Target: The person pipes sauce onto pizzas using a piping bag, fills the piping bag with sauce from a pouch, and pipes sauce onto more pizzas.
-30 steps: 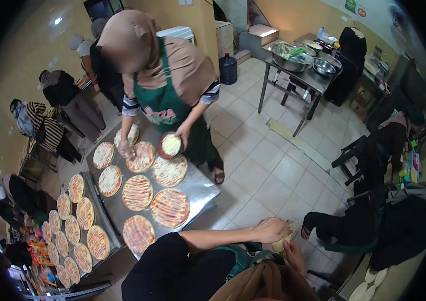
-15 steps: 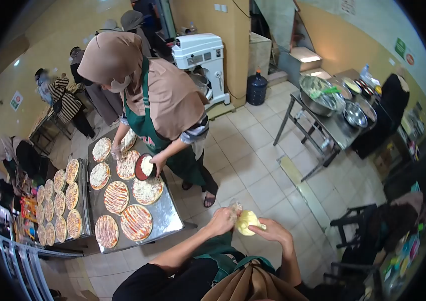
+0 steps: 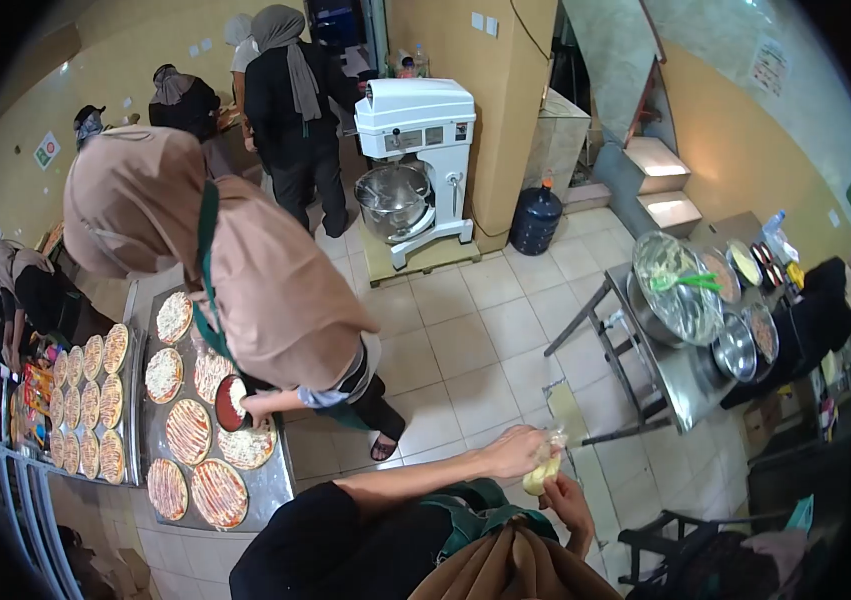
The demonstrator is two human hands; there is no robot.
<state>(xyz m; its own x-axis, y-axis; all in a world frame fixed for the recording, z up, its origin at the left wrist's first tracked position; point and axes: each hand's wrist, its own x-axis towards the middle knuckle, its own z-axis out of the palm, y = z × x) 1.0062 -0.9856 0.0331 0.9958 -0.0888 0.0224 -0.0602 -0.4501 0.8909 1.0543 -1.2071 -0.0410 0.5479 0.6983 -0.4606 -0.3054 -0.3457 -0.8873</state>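
Note:
My right hand (image 3: 567,502) has its fingers closed on a pale yellow rounded thing (image 3: 542,472), seen nearly edge-on; whether it is a small bowl or a filled bag I cannot make out. Just above it, my left hand (image 3: 515,452) reaches across with its fingers bent. Clear plastic (image 3: 555,440) shows at those fingertips, against the top of the yellow thing. What the left fingers grip, if anything, is hidden. Both hands are in front of my body, over the tiled floor.
On the left, a co-worker (image 3: 285,290) holds a red bowl (image 3: 232,403) over a metal table (image 3: 270,490) with several topped pizzas (image 3: 185,432). More pizzas (image 3: 90,400) lie beyond. A floor mixer (image 3: 415,130), a water jug (image 3: 536,218) and a steel table (image 3: 690,390) with bowls stand ahead and right.
My view has swung right and my hands have moved right with the yellow thing, which has tipped from face-on to nearly edge-on. The co-worker leans farther left over the pizzas.

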